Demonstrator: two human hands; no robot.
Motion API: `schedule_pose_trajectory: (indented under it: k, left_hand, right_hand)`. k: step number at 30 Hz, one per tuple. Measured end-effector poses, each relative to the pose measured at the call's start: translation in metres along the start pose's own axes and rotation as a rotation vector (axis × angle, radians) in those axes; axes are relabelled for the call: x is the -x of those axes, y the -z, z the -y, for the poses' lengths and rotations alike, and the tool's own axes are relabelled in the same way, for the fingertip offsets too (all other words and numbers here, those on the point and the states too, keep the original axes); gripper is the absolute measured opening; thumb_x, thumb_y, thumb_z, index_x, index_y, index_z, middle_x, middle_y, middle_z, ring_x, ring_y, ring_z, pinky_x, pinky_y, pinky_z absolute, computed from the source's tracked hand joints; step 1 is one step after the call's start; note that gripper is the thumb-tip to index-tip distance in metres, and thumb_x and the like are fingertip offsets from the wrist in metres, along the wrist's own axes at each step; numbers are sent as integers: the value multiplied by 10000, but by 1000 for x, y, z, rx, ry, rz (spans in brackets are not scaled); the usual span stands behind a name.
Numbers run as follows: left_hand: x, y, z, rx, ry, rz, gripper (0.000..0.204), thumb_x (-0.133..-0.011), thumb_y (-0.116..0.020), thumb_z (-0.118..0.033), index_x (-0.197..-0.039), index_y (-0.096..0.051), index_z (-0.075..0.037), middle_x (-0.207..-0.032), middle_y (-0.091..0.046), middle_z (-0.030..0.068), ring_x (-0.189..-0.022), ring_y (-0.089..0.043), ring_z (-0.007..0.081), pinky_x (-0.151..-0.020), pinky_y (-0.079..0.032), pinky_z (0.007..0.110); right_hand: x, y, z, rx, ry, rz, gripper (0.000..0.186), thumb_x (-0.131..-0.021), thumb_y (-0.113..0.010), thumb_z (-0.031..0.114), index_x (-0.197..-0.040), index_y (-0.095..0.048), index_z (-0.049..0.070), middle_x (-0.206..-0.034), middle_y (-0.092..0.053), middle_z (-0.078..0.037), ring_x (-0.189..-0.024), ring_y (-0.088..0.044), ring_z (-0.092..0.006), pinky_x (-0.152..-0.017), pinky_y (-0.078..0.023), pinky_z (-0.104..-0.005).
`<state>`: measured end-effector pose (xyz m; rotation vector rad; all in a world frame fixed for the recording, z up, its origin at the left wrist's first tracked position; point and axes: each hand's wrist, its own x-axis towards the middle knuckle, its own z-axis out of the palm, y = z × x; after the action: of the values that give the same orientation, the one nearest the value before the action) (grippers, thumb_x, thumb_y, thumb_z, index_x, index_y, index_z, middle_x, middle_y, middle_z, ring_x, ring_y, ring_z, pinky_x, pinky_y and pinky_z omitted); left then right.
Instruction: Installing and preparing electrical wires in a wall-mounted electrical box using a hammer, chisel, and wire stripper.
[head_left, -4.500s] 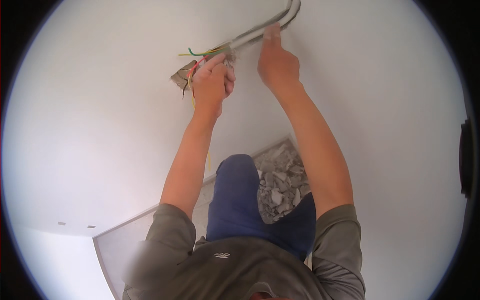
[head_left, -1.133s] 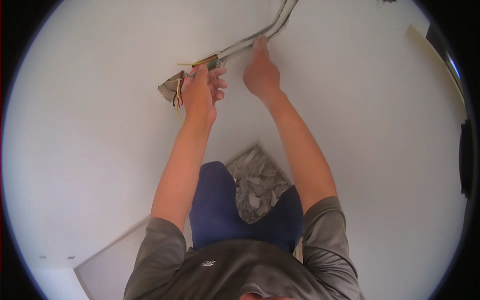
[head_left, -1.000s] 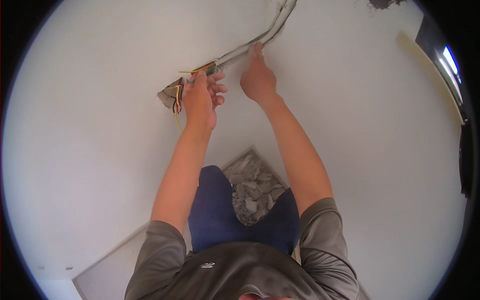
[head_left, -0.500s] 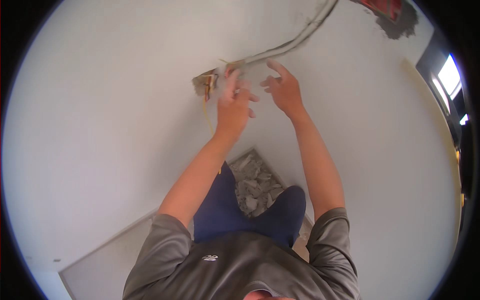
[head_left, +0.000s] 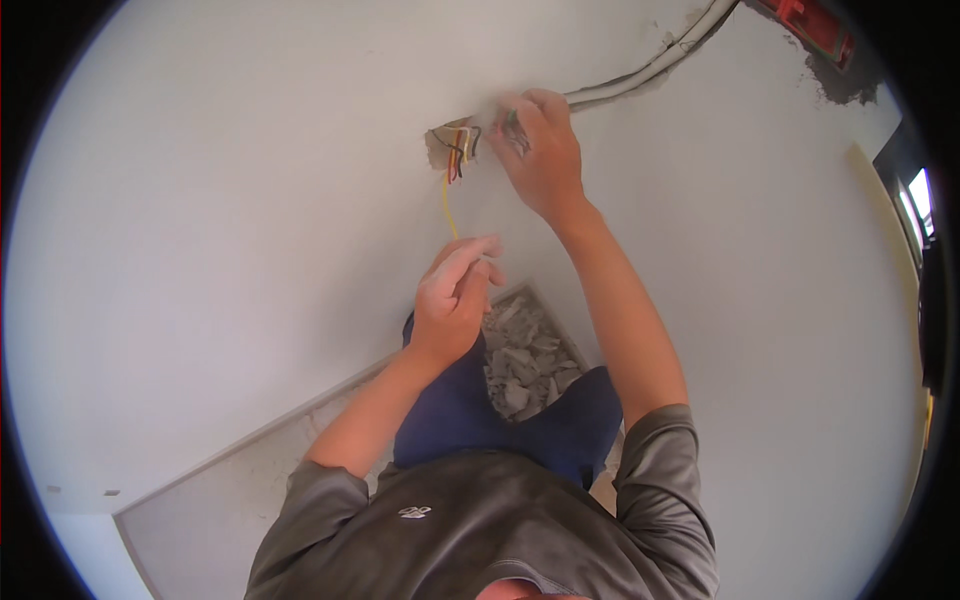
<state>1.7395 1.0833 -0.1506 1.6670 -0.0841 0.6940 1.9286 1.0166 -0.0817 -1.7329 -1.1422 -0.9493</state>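
My right hand [head_left: 545, 160] is raised to a recess in the white wall, its fingers curled in a pinch. Thin strands, one of them green, show between the fingers and look like wires [head_left: 514, 121]; blur hides their ends. Left of it, red, yellow and black wires [head_left: 459, 152] poke out of a rough box opening [head_left: 438, 150]. A longer yellow wire [head_left: 449, 207] hangs from there toward my left hand [head_left: 452, 300]. That hand is lower, away from the opening, with its fingers loosely bent and apart, and nothing visible in it.
A chased groove with pale conduits [head_left: 650, 72] curves up right from the recess. Another cavity holds a red box [head_left: 820, 28] at the upper right. Broken plaster rubble [head_left: 525, 355] lies on the floor between my knees. A window [head_left: 920, 195] shows at the right.
My left hand has dropped from the wires to a lower spot. My right hand has moved up and left to the recess, its fingers closing. The view has shifted slightly.
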Motion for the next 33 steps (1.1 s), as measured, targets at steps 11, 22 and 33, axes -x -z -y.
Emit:
schedule_pose_trajectory:
  k: [11,22,33]
  left_hand:
    - [12,28,28,83,-14,-139,285,-1020,-443,11,-1223,-644,12,-1107,-634,102,-899,-656,151,-648,-531,246]
    - [-8,46,35,236,272,-200,315,-1040,-515,-132,-1316,-596,-4,-1223,-654,119,-1061,-633,184,-866,-538,331]
    - [-55,39,34,717,464,-51,345,-1042,-549,-219,-1316,-584,-11,-904,-650,80,-770,-612,154,-700,-501,304]
  right_hand:
    - [44,20,-23,-802,-760,-283,162,-974,-670,128,-1079,-706,10,-1072,-710,-98,-963,-690,-168,-798,-570,-313]
    - [63,15,-49,-1302,-1144,-325,277,-987,-630,181,-1210,-612,18,-1041,-680,-66,-922,-652,-169,-768,-524,-306]
    - [103,6,47,-549,-669,-235,302,-1008,-609,197,-1204,-617,-33,-1008,-684,-67,-864,-648,-142,-761,-523,-289]
